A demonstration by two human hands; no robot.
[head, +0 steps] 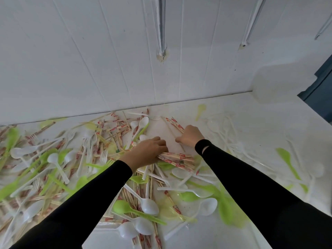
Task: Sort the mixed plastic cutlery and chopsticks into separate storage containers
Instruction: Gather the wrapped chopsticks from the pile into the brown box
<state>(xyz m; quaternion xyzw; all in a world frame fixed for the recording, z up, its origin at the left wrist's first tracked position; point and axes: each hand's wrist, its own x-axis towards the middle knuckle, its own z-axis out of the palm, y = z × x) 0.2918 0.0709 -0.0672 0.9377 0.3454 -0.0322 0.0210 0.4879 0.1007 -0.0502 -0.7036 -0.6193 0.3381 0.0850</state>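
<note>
Sorting barely begun, by look: mixed heap strewn over white worktop [251,112].
Nearest: white plastic spoons [150,206], lime-green plastic spoons [124,207], tangled over sticks.
Left hand [149,151] clamped on bundle of paper-wrapped wooden chopsticks [179,158].
Right hand [191,135], apart from left, curled round loose wrapped chopsticks [175,123].
White plastic forks [103,156] lay left.
Translucent plastic tub [269,83] far right, blurred; contents unclear.

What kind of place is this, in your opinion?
Probably a plain workroom or storeroom: a white table against a bare panelled wall with exposed conduit, heaped with loose plastic cutlery and wrapped chopsticks.
</note>
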